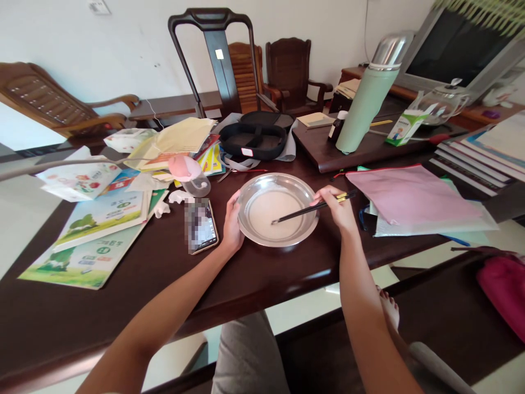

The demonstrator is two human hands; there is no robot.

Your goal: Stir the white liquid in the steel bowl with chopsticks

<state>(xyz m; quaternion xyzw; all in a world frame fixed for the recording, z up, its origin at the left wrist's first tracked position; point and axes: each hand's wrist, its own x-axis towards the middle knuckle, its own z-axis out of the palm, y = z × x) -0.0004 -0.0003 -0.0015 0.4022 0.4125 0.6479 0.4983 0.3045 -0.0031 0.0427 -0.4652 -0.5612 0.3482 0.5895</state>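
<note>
A round metal basin (283, 239) rests on the dark wooden table, with a whitish content (266, 210) covering its bottom; whether that is liquid or powder I cannot tell. My left hand (233, 221) grips the basin's left rim, its thumb side towards me and some fingers hidden by the wall. In my right hand (334, 205) is a pair of black chopsticks (301, 211) with gold ends. Their tips slant down to the left and touch the whitish content. A phone (202, 225) with a lit, partly blurred screen lies left of my left hand.
Booklets (82, 251) and a pink-lidded cup (188, 172) are at the left. An open black case (254, 137) sits behind the basin. On the right lie a pink zip pouch (410, 191) and stacked books (471, 164); a tall green thermos (367, 104) stands behind them.
</note>
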